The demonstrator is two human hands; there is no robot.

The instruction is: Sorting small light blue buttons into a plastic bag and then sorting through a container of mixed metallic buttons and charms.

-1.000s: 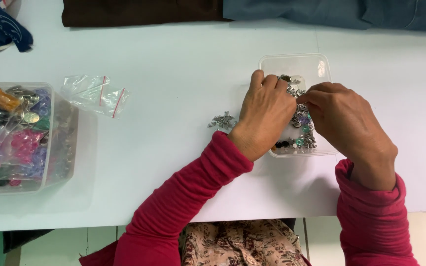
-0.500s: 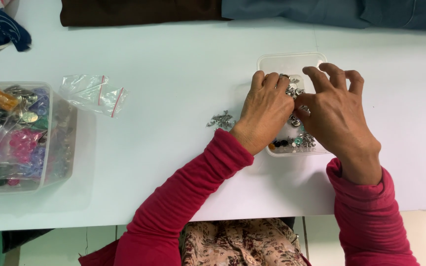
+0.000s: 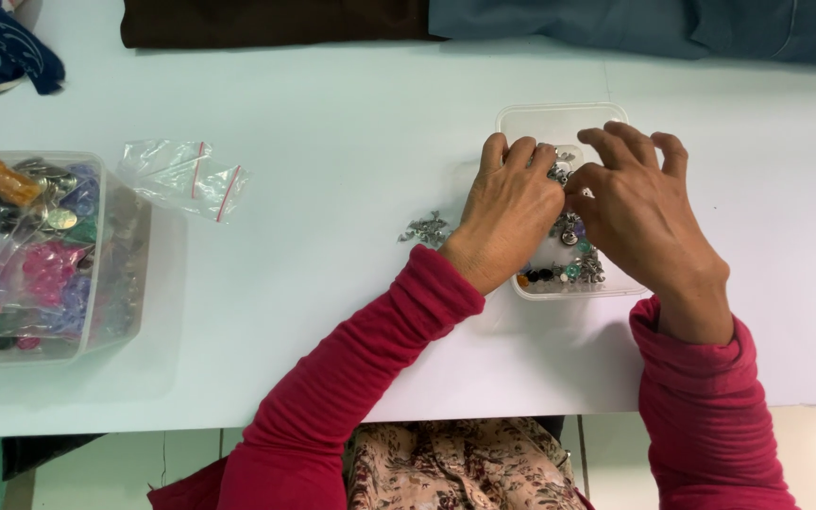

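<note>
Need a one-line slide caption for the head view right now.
Both hands, left hand and right hand, meet over a clear tray of small charms on a white table.

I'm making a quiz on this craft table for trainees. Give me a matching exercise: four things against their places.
Things:
1. small clear tray
2. large clear box
3. empty zip bags
4. loose metal charms

Places:
A. table's left edge
B. bare table, just left of the left hand
C. under both hands
D. between box and tray, nearer the box

Pairs: 1-C, 2-A, 3-D, 4-B
</note>
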